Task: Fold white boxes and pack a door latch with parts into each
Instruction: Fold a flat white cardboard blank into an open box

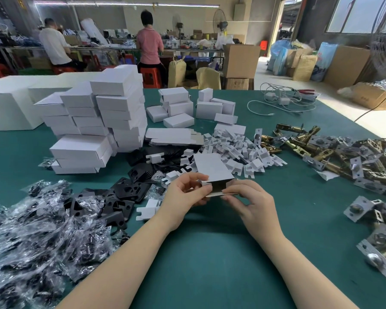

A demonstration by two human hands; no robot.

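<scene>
Green table [205,253], parts heaped around. Your left hand [183,192] and right hand [250,201] each pinch half-open box [212,172]. Square walls, then crease near flaps inward firmly.

I see two bare forearms, no sleeves in view; left hand [183,192] and right hand [252,202] ungloved; no rings or watch visible.

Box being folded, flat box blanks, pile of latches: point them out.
Box being folded [212,167], head view, white top panel.
Flat box blanks [172,136], head view, top sheet.
Pile of latches [334,152], head view, middle of heap.
</scene>
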